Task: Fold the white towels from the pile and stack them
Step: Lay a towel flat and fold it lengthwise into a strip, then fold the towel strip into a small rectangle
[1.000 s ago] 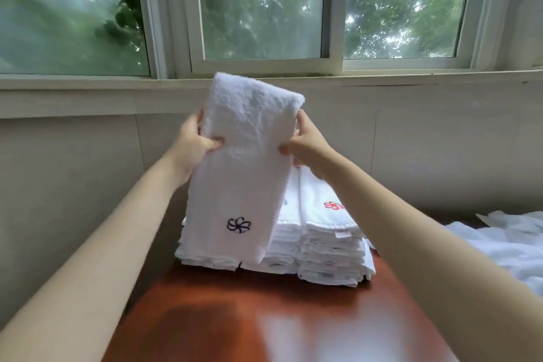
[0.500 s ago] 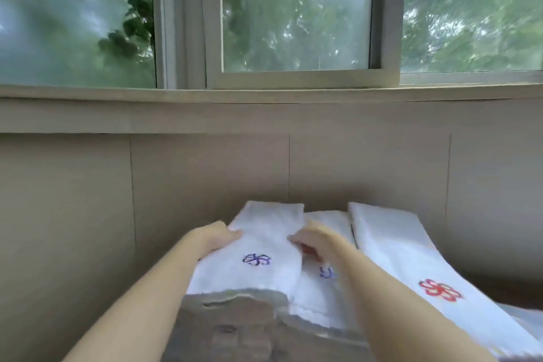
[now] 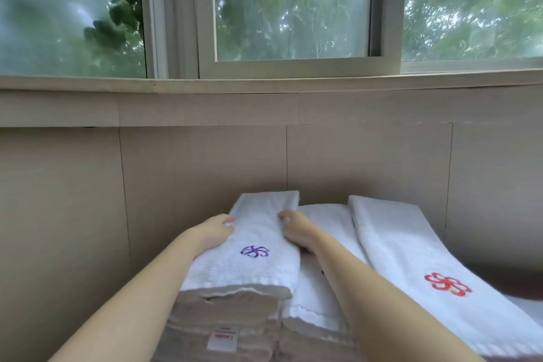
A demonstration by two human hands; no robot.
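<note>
Purple-emblem towel (image 3: 252, 244) is folded and lies flat on top of the left stack (image 3: 223, 317), emblem up, long axis pointing at the wall (image 3: 205, 161).

Left hand (image 3: 216, 229) is on its left long edge and right hand (image 3: 295, 229) on its right long edge. The fingers of both curl over the edge and pinch the cloth, fingertips on top. Thumbs are hidden. The lower part of the right hand drops into the gap between the left stack and the middle stack (image 3: 326, 220).

Why held that way, my read: a symmetric two-edge hold stops the fold springing open and lets both sides be squared to the layers below before release. The near hem looks about flush with the stack under it, so this is the placing step, nearly done.

Layout: three stacks side by side and close together, far ends near the wall, probably so they prop each other. Red-emblem towel (image 3: 411, 253) tops the right one, just beside the middle stack, with the same orientation and emblem up. That suggests a consistent face-up rule.

Containers: none in view, no basket or bin. The stacks are the only holders. The left stack has several folded layers, with a label (image 3: 223, 339) showing on a lower one. The unfolded pile is out of view, so I can't tell how much is left.

Risk: a tall, soft stack could skew if the release is uneven.
</note>
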